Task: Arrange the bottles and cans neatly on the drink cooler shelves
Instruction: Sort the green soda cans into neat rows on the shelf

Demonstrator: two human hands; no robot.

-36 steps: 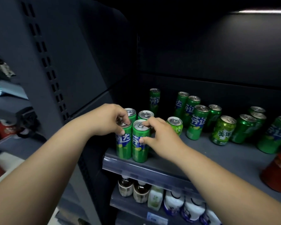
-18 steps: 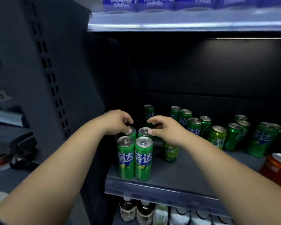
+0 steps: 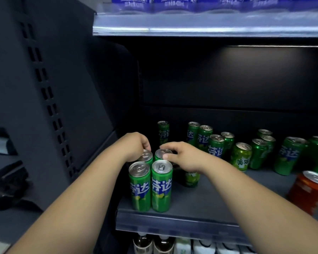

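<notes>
Two tall green cans stand side by side at the front left of the grey cooler shelf (image 3: 209, 202): the front left can (image 3: 140, 186) and the front right can (image 3: 162, 186). Right behind them stand two more green cans. My left hand (image 3: 136, 146) curls its fingers over the top of the back left can (image 3: 146, 156). My right hand (image 3: 182, 154) pinches the rim of the back right can (image 3: 162, 154). A shorter green can (image 3: 190, 177) stands partly hidden under my right wrist.
Several more green cans (image 3: 217, 145) stand scattered toward the back and right of the shelf. A red-orange can (image 3: 308, 191) sits at the right edge. Blue-labelled bottles (image 3: 173, 2) line the shelf above; bottles and cartons (image 3: 154, 244) fill the shelf below. The cooler's dark side wall (image 3: 62, 88) is on the left.
Both hands let go of the two front cans and moved back onto the two cans behind them. The camera tilted up, revealing the upper shelf.
</notes>
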